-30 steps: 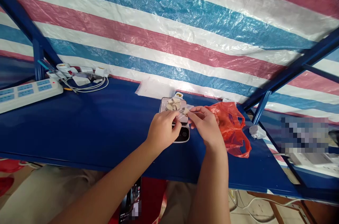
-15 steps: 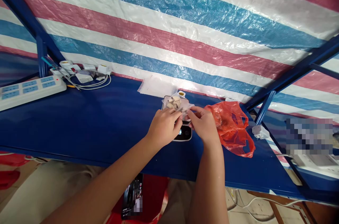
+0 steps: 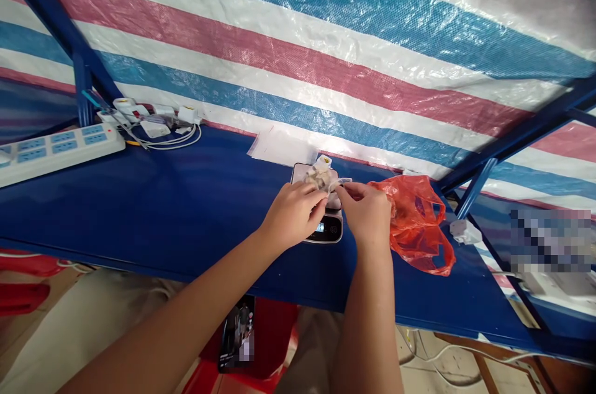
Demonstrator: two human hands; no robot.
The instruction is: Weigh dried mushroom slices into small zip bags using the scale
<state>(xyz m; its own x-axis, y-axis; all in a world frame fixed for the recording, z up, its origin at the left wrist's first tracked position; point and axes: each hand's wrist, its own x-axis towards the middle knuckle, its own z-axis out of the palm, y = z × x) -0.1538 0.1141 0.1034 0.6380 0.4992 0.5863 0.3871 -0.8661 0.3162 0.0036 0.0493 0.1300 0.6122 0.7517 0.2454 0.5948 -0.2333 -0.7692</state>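
Note:
A small clear plastic bag (image 3: 321, 175) with pale, beige pieces inside is over a digital kitchen scale (image 3: 333, 236). My left hand (image 3: 295, 211) is closed on the bag's near left side. From the right, my right hand (image 3: 365, 205) pinches the gathered edge of the same bag with thumb and forefinger. Both hands partly cover the scale's plate, so I cannot tell whether the bag rests on it. The scale's display is lit, but its figures are too small to read. Just behind the bag stands a small white object (image 3: 325, 162) with a yellowish top.
A crumpled red plastic bag (image 3: 419, 220) lies right of my right hand. Flat clear bags (image 3: 279, 147) are behind the scale. A power strip (image 3: 60, 149) and white chargers with cables (image 3: 158, 124) sit at left. A phone (image 3: 236, 332) lies below the table edge.
The bag has been drawn together, its edge now bunched between my hands. My right hand has shifted slightly right. The whole view has moved a little.

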